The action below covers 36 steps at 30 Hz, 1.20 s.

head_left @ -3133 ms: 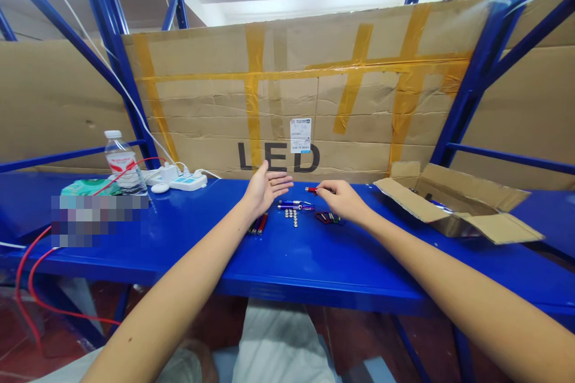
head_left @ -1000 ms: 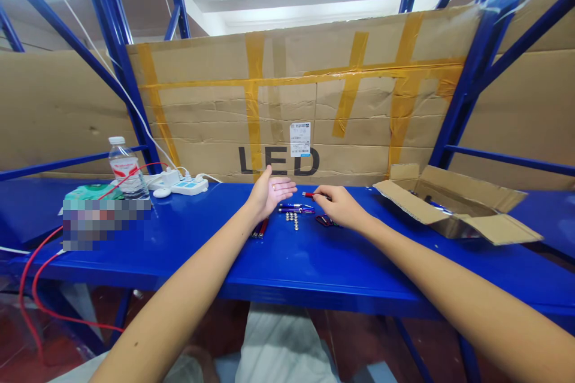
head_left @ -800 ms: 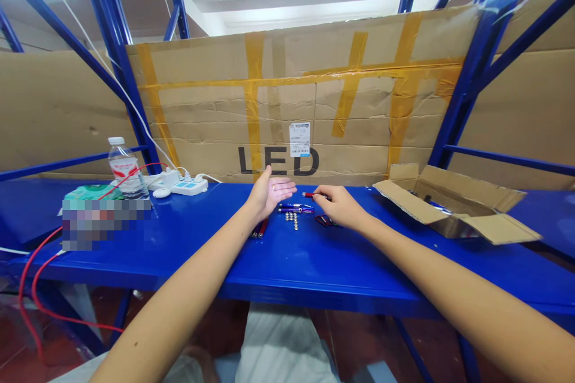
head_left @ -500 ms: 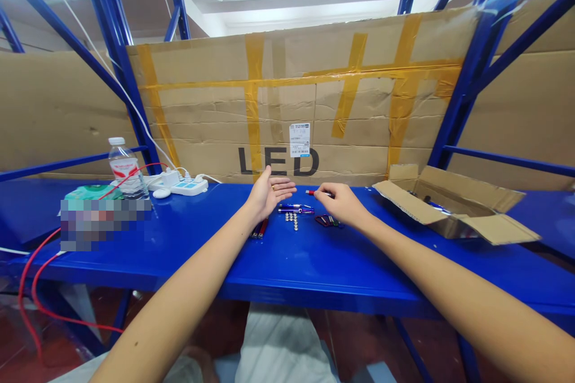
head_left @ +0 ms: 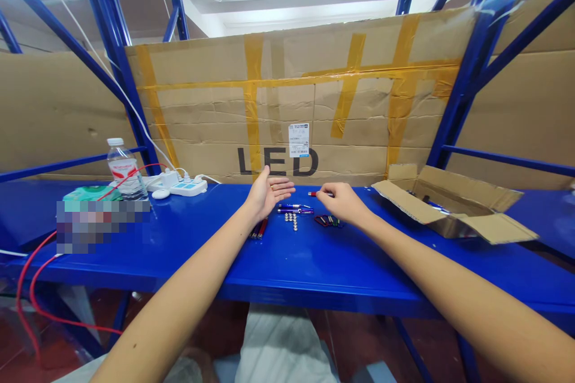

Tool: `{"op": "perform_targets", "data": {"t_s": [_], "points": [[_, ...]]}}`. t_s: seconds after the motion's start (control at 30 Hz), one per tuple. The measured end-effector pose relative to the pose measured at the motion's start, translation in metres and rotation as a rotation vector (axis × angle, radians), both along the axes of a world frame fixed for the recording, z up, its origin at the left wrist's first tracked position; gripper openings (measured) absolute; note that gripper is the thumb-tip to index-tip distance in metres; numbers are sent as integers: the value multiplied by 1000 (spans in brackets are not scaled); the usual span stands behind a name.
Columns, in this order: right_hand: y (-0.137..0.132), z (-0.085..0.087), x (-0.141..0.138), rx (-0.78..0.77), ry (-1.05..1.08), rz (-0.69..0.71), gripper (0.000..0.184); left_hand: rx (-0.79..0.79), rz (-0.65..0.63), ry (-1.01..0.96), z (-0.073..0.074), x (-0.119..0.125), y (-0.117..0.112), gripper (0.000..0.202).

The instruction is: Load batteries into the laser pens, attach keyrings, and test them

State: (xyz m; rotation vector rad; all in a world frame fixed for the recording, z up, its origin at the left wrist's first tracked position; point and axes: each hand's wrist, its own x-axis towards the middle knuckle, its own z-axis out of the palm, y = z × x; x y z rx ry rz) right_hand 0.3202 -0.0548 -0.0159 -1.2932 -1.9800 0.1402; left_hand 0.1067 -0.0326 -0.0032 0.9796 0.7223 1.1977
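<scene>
My left hand [head_left: 268,192] is open with its palm turned right and fingers stretched out, holding nothing. Beneath it lie several dark red pen-like tubes [head_left: 259,230], partly hidden by the hand and wrist. My right hand [head_left: 342,201] is closed in a pinch on a slim red pen-like tube [head_left: 312,194], whose tip points left. Between the hands lie blue pen-like tubes [head_left: 294,209]. Small silver button cells [head_left: 291,219] sit in rows just in front of them. Several coloured carabiners [head_left: 327,221] lie below my right hand, which partly covers them.
An open cardboard box [head_left: 449,200] with items inside stands at the right of the blue table [head_left: 278,269]. To the left are a water bottle [head_left: 124,170], a white power strip [head_left: 188,186] and red cables [head_left: 35,263]. A tall cardboard sheet [head_left: 211,114] closes off the back.
The red tube's visible tip has shifted slightly right with my right hand's fingers. My left hand stays open in about the same place.
</scene>
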Motion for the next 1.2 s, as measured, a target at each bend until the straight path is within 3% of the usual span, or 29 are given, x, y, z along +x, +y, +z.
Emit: {"op": "perform_targets", "data": {"t_s": [0.67,1.0,1.2], "points": [[-1,1,0,-50,-54,59,32,5,23,2,2,2,-3,69],[-3,5,0,30,78,31,33,5,23,24,1,2,-3,68],[-1,1,0,-25,-36,46,32,4,14,31,1,2,-3,67]]}}
